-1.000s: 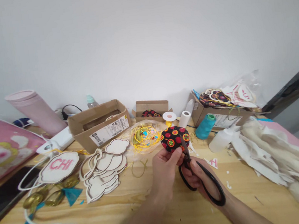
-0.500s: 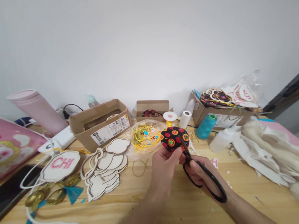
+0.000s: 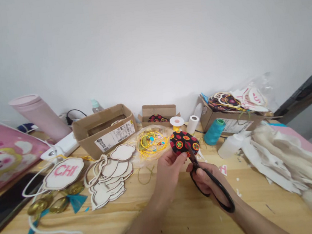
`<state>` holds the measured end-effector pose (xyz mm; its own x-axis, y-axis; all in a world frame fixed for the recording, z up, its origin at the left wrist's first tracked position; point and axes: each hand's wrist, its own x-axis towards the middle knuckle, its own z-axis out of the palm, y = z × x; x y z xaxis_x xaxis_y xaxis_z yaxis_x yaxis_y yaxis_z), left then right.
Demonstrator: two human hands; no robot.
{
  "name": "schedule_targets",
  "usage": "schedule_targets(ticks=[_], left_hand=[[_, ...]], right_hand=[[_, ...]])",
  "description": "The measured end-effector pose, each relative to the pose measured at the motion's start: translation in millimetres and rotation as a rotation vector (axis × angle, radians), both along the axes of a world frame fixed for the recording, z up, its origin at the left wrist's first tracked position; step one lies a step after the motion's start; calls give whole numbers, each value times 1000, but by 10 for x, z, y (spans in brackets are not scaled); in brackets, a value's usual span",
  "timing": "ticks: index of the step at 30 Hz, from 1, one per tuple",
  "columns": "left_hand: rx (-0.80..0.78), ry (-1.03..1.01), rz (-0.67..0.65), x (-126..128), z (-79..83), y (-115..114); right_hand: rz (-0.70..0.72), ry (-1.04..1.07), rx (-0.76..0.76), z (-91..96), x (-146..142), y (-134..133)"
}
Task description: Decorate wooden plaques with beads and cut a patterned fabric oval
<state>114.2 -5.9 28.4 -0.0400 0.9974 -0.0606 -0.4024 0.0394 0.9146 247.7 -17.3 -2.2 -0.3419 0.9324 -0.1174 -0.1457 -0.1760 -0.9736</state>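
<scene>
my left hand [image 3: 170, 176] pinched the round black floral fabric patch [image 3: 183, 144]; my right hand [image 3: 206, 179] gripped black-handled scissors [image 3: 221, 189], blades [image 3: 192, 157] at the patch's lower edge.

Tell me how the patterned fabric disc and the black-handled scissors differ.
The patterned fabric disc is round, black with red, yellow and green flowers; the black-handled scissors are long, with metal blades. The left hand pinches the disc; the right hand grips the scissors. Both are mostly black, and the blades overlap the disc's lower edge.

There's room to pass over the wooden tabletop [image 3: 192, 230] below the right hand [image 3: 206, 183]; stacked plywood cutouts [image 3: 107, 180] at left and crumpled white fabric [image 3: 280, 158] at right stand in the way.
</scene>
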Motion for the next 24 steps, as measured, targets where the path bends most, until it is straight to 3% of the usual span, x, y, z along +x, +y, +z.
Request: schedule_targets(ticks=[8,18,24], left_hand=[[6,24,75,-21,1,35],[55,223,-116,-243,108,115],[58,223,-106,-280,77,126]], right_hand=[[22,32,1,-71,2,-2],[165,-178,115,110,192,84],[210,-189,143,136,211,102]])
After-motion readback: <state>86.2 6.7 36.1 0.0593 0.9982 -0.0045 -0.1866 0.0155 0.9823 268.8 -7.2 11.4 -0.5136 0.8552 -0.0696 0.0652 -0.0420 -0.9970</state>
